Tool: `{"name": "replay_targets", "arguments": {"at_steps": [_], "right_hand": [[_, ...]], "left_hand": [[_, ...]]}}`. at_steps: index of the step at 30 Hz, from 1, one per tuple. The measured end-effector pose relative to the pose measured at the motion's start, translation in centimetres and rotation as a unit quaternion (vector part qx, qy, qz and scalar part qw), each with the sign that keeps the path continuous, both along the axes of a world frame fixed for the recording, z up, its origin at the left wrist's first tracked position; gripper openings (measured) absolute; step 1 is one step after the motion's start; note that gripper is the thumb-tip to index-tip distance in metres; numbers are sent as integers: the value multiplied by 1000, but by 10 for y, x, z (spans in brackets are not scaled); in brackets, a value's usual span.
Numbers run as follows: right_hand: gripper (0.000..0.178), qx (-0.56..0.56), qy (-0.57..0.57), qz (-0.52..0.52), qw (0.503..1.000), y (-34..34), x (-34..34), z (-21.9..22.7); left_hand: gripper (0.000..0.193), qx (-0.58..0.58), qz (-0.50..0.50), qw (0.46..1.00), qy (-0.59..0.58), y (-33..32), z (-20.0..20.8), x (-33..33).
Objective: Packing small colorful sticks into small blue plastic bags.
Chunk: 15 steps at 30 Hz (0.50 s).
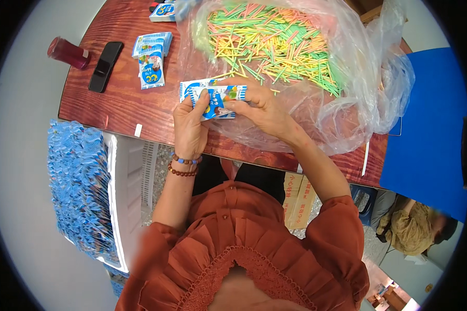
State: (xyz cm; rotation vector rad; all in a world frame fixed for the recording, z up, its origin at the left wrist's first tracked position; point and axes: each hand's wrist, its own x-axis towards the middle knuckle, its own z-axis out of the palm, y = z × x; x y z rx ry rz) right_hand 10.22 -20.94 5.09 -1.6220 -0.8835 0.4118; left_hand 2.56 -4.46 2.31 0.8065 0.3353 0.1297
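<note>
Two small blue-and-white printed packets overlap between my hands above the table's near part. My left hand, a beaded bracelet on its wrist, pinches them from the left with its thumb on top. From the right, my right hand grips the same packets, thumb along their lower edge and fingers mostly hidden behind. Just beyond lies a heap of thin pink, yellow and green sticks in a spread clear plastic bag. Whether any sticks are inside the packets cannot be seen.
Left on the wooden table are more packets, a black phone and a dark red bottle. Another packet stack sits farther back. A white crate heaped with blue packets stands left; a blue panel is right.
</note>
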Motion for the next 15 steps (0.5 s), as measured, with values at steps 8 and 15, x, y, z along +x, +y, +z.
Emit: {"name": "replay_targets", "arguments": {"at_steps": [8,15], "right_hand": [[16,-7,-26,-17,999,5,-2,5],[18,-24,-141,22,989,-1,10,4]], "left_hand": [[14,95,52,994,-19,-3,-4,-1],[22,55,52,997,-13,6,-11,0]]}}
